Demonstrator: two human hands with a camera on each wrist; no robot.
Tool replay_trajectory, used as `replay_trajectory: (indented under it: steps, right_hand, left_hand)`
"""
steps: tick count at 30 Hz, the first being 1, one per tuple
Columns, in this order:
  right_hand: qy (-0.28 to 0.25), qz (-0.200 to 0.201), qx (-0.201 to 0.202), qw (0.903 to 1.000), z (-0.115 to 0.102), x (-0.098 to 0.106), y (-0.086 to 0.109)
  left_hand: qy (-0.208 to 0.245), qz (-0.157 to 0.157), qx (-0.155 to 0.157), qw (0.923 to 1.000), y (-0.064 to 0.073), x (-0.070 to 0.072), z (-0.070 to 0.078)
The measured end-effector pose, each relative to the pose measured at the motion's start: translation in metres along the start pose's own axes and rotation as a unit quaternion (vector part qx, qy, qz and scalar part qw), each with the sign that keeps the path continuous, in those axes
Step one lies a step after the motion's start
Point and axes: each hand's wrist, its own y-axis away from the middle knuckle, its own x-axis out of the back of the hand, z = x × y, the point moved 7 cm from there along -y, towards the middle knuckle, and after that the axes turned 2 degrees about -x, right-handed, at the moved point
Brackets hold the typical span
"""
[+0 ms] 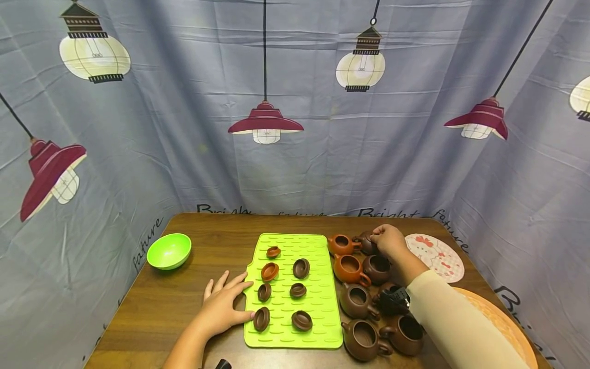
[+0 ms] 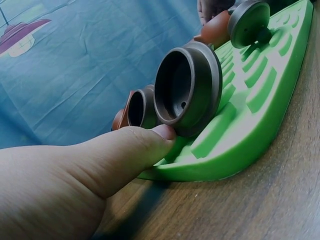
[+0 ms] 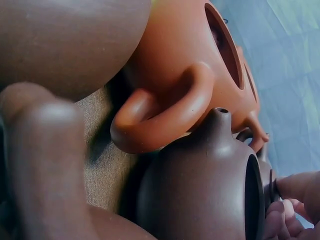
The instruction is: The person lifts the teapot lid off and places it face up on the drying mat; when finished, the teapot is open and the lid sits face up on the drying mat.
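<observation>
My right hand is at the mouth of the farthest brown teapot. In the right wrist view its fingertips pinch the edge of a dark, thin disc that looks like a teapot lid, partly hidden. My left hand lies spread at the left edge of a green silicone mat, its thumb by the nearest brown lid. Several more brown lids and two orange lids lie on the mat. Lidless orange teapots and brown teapots stand right of the mat.
A green bowl stands at the table's back left. At the right lie a round patterned mat and an orange round board, partly under my right sleeve. A grey curtain hangs behind the wooden table.
</observation>
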Motion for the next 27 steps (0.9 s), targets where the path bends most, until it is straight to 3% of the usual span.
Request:
replay_trajectory:
  steps: [8,23,27]
  right_hand:
    - [0.008,0.003,0.009,0.9999,0.0,0.001,0.0]
    - [-0.094,-0.007,-0.023,0.9953,0.009,-0.001,-0.001]
    - [-0.159,-0.028,-0.036,0.9863,0.011,-0.007,0.001]
  left_hand:
    - [-0.001,0.001,-0.003,1.0,0.001,0.0,0.0]
    - [0.001,0.003,-0.006,1.0,0.001,-0.001,-0.001]
    - [-0.004,0.004,-0.005,1.0,0.002,-0.002,-0.002]
